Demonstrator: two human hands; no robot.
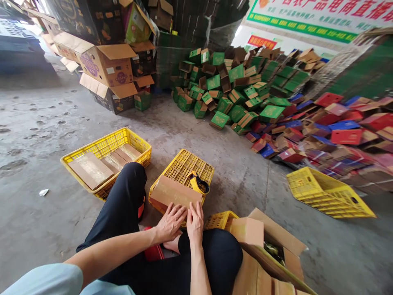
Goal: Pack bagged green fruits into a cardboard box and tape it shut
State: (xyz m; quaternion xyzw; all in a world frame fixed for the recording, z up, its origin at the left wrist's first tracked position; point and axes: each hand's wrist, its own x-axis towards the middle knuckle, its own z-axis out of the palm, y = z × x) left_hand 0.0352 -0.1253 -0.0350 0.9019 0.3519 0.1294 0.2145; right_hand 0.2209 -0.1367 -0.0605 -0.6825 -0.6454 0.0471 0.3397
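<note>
A brown cardboard box (176, 192) lies on an upturned yellow plastic crate (196, 160) in front of me. My left hand (171, 223) rests on the near edge of the box, palm down with the fingers stretched out. Beside it, my right hand (195, 221) touches the same edge near the box's right end, its fingers extended and lying close together. Neither hand grasps anything that I can see. Just behind the box's right end, a yellow and black tape dispenser (199, 183) sits on the crate. The underside of the box is hidden.
Left of my knee, another yellow crate (135, 137) holds several taped boxes (92, 168). At my right stands an open carton (278, 246) with dark green contents. A yellow crate (328, 194) lies farther right. Green boxes (236, 102) and red and blue ones (346, 135) are heaped behind.
</note>
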